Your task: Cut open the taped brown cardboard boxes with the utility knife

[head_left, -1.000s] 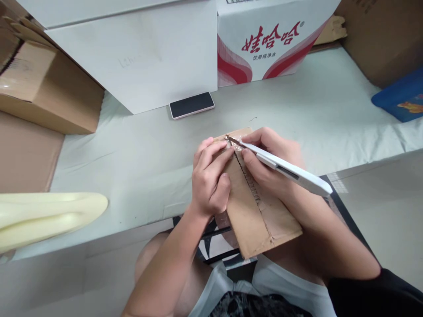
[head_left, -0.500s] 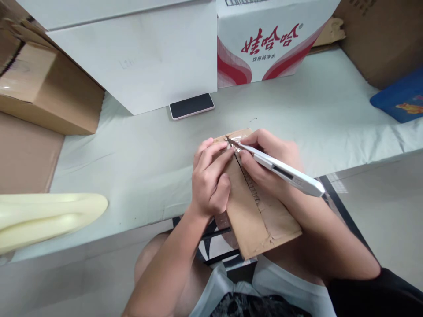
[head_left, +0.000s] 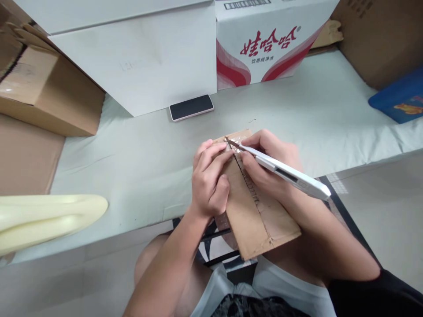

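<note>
A small, flat cardboard box (head_left: 247, 211) slants from the bed's edge toward my lap, with a dark seam down its middle and clear tape at its far end. My left hand (head_left: 211, 180) grips the box's left side, fingertips on its top near the far end. In my right hand (head_left: 272, 163) is a white utility knife (head_left: 291, 172), pinched near its front. Its dark blade touches the far end of the box by the tape, close to my left fingertips. How deep the tip goes is hidden.
A phone (head_left: 191, 108) lies before a large white box (head_left: 142, 66). Beside that stands a white box with red lettering (head_left: 264, 48). Brown cartons (head_left: 66, 92) are at left, a pale yellow object (head_left: 53, 220) at front left, and a blue item (head_left: 399, 99) at far right.
The utility knife's rear end has swung slightly right and down, while its blade stays at the box's far end. My left hand and the box have hardly moved.
</note>
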### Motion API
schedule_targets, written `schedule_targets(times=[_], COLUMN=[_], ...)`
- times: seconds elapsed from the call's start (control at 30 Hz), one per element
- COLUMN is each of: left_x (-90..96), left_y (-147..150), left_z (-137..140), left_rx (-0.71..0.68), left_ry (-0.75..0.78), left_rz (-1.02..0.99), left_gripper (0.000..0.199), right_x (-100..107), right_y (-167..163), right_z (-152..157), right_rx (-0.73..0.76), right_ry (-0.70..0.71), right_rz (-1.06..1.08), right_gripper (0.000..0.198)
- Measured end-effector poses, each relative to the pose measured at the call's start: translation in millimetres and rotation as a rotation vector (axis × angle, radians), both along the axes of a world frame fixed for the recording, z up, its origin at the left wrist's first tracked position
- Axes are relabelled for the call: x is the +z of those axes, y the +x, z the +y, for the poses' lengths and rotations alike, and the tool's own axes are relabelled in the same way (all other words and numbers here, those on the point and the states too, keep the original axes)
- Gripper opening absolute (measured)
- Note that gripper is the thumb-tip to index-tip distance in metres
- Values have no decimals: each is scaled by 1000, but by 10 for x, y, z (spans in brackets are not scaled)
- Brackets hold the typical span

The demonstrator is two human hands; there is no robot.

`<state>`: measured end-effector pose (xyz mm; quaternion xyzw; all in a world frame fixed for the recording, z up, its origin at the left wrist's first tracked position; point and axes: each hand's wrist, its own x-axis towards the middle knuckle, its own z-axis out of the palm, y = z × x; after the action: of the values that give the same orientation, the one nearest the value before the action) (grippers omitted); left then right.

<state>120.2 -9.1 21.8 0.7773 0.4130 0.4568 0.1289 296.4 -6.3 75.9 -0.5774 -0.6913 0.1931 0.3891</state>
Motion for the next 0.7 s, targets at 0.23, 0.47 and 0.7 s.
schedule_targets(times=[0.23, 0.47, 0.7], left_x=[16, -11, -35], left_y=[1, 15, 21], left_z=[-4, 15, 21], left_rx=[0, -32, -34], left_ry=[-5, 32, 49], left_rz=[10, -57, -75], left_gripper=[46, 42, 42], right_x=[3, 43, 63], right_y=[1, -7, -12], right_z=[7, 4, 0], right_rx=[12, 23, 22], right_ry=[-29, -62, -32], right_rz=[8, 19, -7], right_gripper=[9, 8, 5])
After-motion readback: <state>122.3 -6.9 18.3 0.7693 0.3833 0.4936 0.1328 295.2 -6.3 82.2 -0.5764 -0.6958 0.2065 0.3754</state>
